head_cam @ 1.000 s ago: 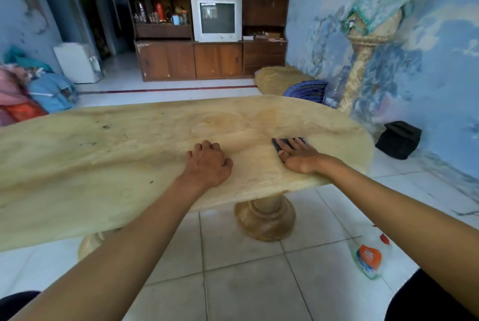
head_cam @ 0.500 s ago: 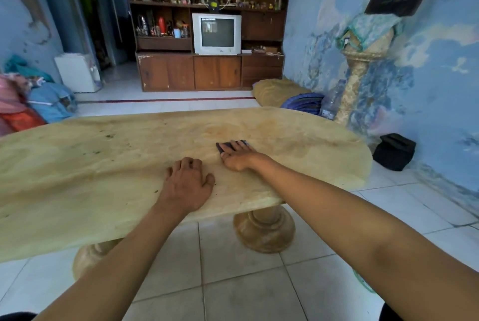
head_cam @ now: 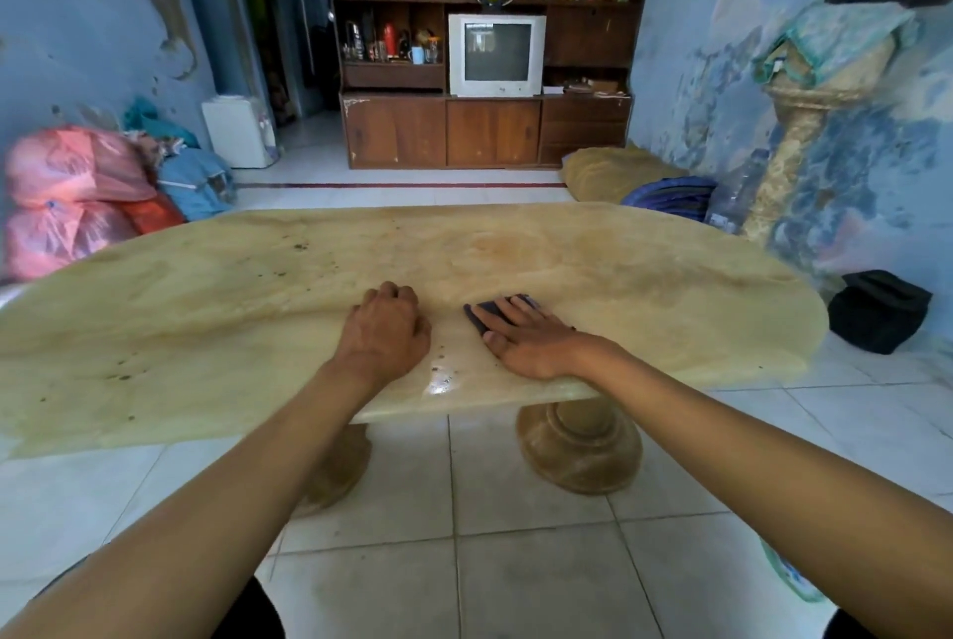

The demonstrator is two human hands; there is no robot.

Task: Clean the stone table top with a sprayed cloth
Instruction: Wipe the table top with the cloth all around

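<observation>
Head view showed one dark cloth (head_cam: 490,312) pressed flat under right hand (head_cam: 521,336); left hand (head_cam: 388,329) curled, empty, at its 9 o'clock on one tan stone table (head_cam: 206,308)

The right hand (head_cam: 531,339) is lying flat, fingers straight, pressing a dark cloth (head_cam: 485,312) onto the stone table top (head_cam: 206,308) near its front edge. The left hand (head_cam: 387,329) is resting on the table top just left of the cloth, fingers curled under, holding nothing. Dark specks are showing on the table top to the left of that hand. Beyond the table's far edge, a television (head_cam: 496,54) is sitting in a wooden cabinet (head_cam: 443,133).
</observation>
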